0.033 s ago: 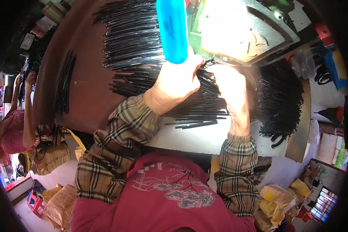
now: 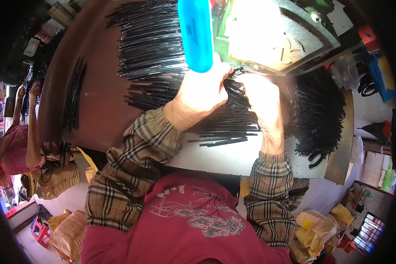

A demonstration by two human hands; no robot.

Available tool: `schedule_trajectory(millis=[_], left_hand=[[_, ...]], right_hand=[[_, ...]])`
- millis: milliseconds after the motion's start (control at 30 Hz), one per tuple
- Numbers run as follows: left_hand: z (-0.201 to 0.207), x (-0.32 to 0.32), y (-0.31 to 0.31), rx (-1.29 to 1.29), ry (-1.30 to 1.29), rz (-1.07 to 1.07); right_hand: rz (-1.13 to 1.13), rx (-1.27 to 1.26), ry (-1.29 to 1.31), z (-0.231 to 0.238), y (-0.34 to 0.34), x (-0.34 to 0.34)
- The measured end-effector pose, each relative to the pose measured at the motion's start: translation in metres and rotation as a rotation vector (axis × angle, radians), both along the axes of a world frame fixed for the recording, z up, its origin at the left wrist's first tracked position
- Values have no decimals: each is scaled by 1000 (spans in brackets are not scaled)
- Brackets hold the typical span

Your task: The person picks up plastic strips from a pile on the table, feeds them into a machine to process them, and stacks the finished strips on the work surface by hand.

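My left hand (image 2: 202, 90) and my right hand (image 2: 264, 97) meet at the front edge of a machine (image 2: 310, 22), under strong glare. Fingers of both are closed in a pinch, on either side of a small dark part (image 2: 237, 71); what they hold is too small and overexposed to name. Beneath my wrists lie loose thin black rods (image 2: 226, 130), or tubes. To the left, many more black rods (image 2: 152, 50) are laid in a dense row. A thick heap of black strands (image 2: 319, 112) lies right of my right hand.
A blue rounded piece (image 2: 197, 39) hangs just above my left hand. A smaller rod bundle (image 2: 74, 94) rests on the brown table (image 2: 99, 103). At far left another person's arm (image 2: 32, 110) reaches up. Sacks (image 2: 70, 235) and yellow bags (image 2: 314, 229) stand on the floor.
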State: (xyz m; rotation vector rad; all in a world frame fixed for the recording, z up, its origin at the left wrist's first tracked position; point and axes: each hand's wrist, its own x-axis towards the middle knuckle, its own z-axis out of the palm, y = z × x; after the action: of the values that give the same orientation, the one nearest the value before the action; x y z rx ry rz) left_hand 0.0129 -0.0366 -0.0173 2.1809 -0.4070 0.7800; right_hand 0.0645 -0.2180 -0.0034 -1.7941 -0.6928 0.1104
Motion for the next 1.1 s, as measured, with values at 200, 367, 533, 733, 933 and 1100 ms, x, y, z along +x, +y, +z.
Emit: schedule_trajectory(millis=[200,367,533,733,933,1100], left_hand=[[-2,1,-4,-61,-21,-41],[-4,3,-3,-78,-80,25],[28,-4,7,-356,503,-235],[25,-28,-1,-1368,593,-421],[-2,-38,-44,-1398,489,-433],[-2,-27,-12,-576,225,51]], right_hand=[[-53,30,77,-4,-2,-2],[-10,100,64,0,0,-1],[107,-203,121,10,-6,-10],[0,424,431,16,-28,-35],[-206,555,515,-6,-10,-56],[-163,545,512,-7,-5,-48]])
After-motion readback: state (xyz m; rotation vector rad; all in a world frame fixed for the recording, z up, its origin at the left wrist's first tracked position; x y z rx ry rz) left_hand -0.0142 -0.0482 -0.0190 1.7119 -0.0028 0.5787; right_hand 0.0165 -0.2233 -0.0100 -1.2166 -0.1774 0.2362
